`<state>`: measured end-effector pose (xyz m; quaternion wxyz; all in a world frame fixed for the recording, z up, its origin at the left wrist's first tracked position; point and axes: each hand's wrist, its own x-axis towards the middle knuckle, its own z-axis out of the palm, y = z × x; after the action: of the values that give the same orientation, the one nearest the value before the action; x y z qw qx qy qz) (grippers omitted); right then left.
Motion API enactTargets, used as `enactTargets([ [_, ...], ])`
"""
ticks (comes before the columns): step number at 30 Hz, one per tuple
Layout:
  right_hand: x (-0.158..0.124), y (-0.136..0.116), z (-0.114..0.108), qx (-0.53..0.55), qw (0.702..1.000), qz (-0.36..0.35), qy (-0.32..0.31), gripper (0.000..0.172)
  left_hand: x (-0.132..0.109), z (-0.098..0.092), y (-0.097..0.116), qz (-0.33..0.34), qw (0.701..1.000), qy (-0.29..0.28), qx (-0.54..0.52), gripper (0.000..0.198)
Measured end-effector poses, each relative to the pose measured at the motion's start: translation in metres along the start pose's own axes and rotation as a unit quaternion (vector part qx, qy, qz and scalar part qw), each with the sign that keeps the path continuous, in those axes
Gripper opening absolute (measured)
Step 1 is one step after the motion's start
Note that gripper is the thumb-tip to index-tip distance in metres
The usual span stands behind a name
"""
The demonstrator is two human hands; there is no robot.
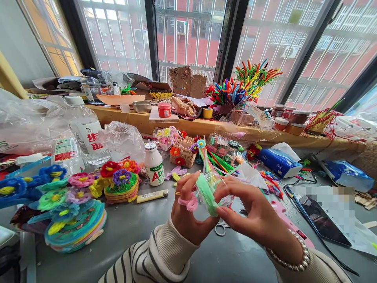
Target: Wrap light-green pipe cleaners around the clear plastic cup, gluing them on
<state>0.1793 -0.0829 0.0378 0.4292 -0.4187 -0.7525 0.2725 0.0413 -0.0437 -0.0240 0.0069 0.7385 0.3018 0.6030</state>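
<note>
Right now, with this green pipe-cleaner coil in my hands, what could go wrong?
The green coil, pinched only at its edges between left hand and right hand, may slip and unwind. Scissors lie right below your hands; lowering them blindly could mean a jab. The pink loop on your left finger might snag.

From where I stand, the left hand (pixel 185 212) and right hand (pixel 253 216) pinch a pipe-cleaner coil (pixel 207 194) between them above the table (pixel 132 228), with scissors (pixel 220 228) lying just beneath. Flower mats (pixel 73 224) are stacked to the left, a lighter (pixel 152 195), small bottle (pixel 154 163) and basket (pixel 182 155) sit behind, and a tablet (pixel 321 220) lies to the right.
</note>
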Motion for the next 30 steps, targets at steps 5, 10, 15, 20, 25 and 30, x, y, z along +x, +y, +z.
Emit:
enactTargets([
  [5, 0.0014, -0.0002, 0.0005, 0.01, 1.0, -0.002, 0.005, 0.003, -0.0002, 0.0003, -0.0005, 0.004, 1.0, 0.003, 0.002, 0.06],
  [10, 0.0013, 0.0003, 0.0013, 0.024, 1.0, 0.005, 0.004, 0.003, -0.0005, 0.0003, -0.0006, -0.002, 1.0, 0.006, 0.004, 0.061],
  [15, 0.0009, 0.0005, 0.0016, 0.036, 0.999, 0.02, -0.006, 0.004, 0.0001, -0.0003, -0.0003, 0.001, 1.0, 0.006, -0.003, 0.062],
  [20, 0.0005, 0.0019, 0.0009, 0.05, 0.998, 0.028, -0.016, 0.005, 0.0008, -0.0006, 0.0001, 0.009, 1.0, 0.006, -0.006, 0.064],
  [25, -0.0009, 0.0014, 0.0, 0.058, 0.998, 0.035, -0.017, 0.005, 0.0017, -0.0013, 0.001, 0.02, 1.0, 0.011, -0.01, 0.064],
  [30, -0.0012, -0.0006, -0.0004, 0.049, 0.998, 0.041, -0.013, 0.005, 0.0023, -0.0014, 0.0007, 0.023, 1.0, 0.016, -0.009, 0.063],
])
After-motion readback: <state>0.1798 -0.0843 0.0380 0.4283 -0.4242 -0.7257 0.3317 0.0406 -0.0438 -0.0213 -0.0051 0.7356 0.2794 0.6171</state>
